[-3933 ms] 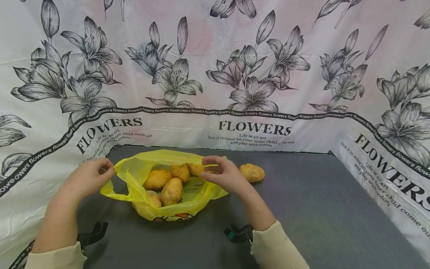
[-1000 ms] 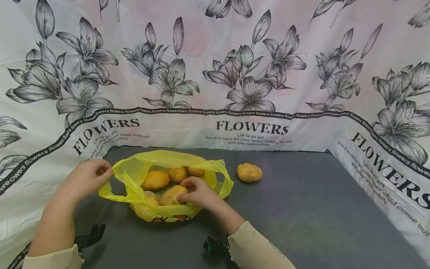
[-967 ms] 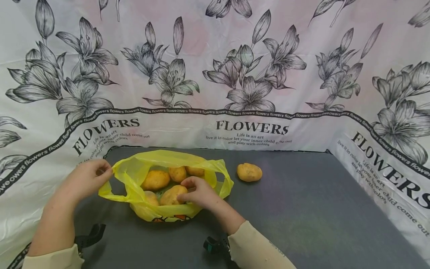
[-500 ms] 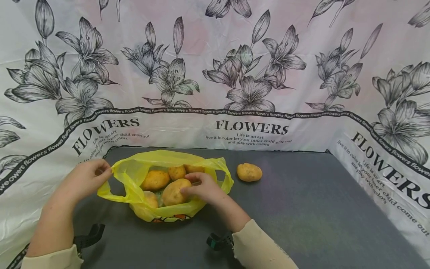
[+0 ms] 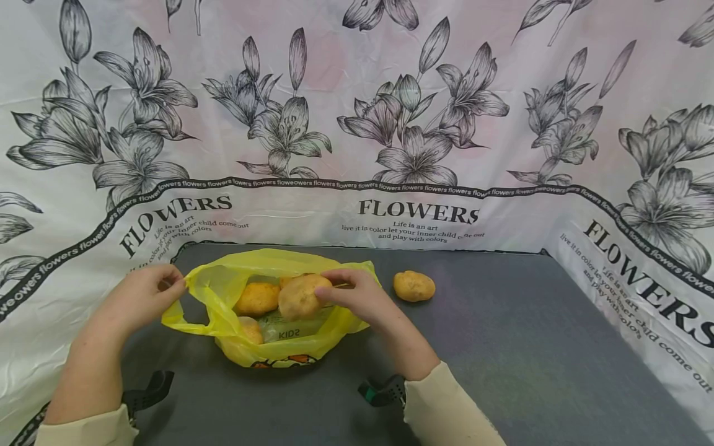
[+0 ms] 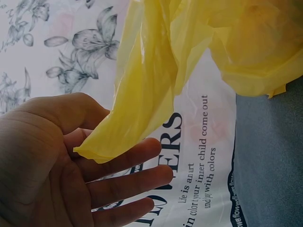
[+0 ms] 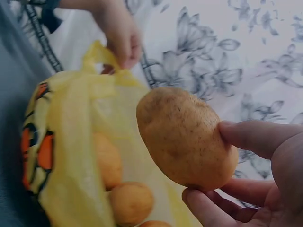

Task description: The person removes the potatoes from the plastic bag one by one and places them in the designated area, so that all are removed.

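Observation:
A yellow plastic bag [image 5: 234,310] lies with its mouth wide on the dark table, several potatoes inside. My left hand [image 5: 147,290] pinches the bag's left handle between thumb and forefinger; in the left wrist view the other fingers of this hand [image 6: 61,156] are spread. My right hand [image 5: 359,294] grips a potato [image 5: 304,297] over the bag's mouth. The right wrist view shows that potato [image 7: 184,137] between the thumb and fingers. Inside the bag, one potato [image 5: 258,299] lies at the left and another [image 5: 250,330] near the front; the raised potato partly hides others behind it.
A single potato [image 5: 414,286] rests on the dark grey table [image 5: 530,347], just right of the bag. A white flower-printed curtain [image 5: 312,217] closes off the back and sides. Black wrist mounts [image 5: 383,391] hang below both forearms.
My right hand went from the bag's right rim to a potato inside, then lifted it up and to the right. The printed bag bottom now shows beneath. My left hand stayed at the handle.

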### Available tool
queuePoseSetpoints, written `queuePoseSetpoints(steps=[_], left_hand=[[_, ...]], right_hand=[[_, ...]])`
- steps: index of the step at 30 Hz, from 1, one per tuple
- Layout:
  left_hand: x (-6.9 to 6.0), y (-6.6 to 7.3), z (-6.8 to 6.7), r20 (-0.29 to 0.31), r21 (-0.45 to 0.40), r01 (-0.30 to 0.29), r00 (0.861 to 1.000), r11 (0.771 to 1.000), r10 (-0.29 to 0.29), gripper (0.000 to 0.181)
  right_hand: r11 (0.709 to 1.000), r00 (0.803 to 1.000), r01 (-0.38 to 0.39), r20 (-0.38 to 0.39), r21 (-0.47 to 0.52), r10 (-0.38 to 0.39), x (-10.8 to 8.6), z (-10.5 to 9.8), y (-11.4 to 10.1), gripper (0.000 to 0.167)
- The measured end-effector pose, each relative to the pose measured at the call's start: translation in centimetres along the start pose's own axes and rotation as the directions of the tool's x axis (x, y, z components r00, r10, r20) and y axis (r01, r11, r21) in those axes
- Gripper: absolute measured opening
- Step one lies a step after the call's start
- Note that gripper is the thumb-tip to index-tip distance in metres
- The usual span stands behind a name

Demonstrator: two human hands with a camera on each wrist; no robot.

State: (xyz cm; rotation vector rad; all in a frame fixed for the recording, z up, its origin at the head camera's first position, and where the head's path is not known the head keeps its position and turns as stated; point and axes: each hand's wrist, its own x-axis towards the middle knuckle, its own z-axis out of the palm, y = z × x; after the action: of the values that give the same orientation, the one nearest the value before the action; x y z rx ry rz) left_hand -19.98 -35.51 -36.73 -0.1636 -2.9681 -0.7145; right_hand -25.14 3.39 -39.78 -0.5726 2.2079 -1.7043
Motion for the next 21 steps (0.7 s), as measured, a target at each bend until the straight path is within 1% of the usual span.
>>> queuePoseSetpoints(steps=[5,9,11,14,17,21], left_hand=[[0.1,0.0,0.1,0.001,-0.006,-0.002,1.000,1.000,0.002,0.019],[0.1,0.1,0.2,-0.010,-0.004,-0.011,1.000,1.000,0.011,0.017],[0.1,0.1,0.2,-0.010,-0.002,-0.013,1.000,1.000,0.013,0.017],[0.1,0.0,0.1,-0.008,-0.003,-0.012,1.000,1.000,0.012,0.017],[0.2,-0.1,0.1,-0.004,-0.005,-0.012,1.000,1.000,0.012,0.018],[0.2,-0.2,0.2,-0.008,-0.001,-0.020,1.000,1.000,0.020,0.017]], right_hand=[[0.999,1.000,0.010,-0.005,0.042,-0.010,-0.8,-1.6,-0.8,0.051],[0.992,0.999,0.031,-0.013,0.118,-0.030,-1.4,-3.0,-1.4,0.047],[0.989,0.999,0.039,-0.020,0.141,-0.036,-1.6,-3.7,-1.6,0.046],[0.985,0.999,0.038,-0.038,0.168,-0.032,-1.8,-4.7,-1.8,0.046],[0.983,0.998,0.023,-0.069,0.183,-0.010,-2.1,-5.7,-1.9,0.048],[0.984,0.993,0.001,-0.112,0.179,0.019,-2.3,-7.0,-1.9,0.050]])
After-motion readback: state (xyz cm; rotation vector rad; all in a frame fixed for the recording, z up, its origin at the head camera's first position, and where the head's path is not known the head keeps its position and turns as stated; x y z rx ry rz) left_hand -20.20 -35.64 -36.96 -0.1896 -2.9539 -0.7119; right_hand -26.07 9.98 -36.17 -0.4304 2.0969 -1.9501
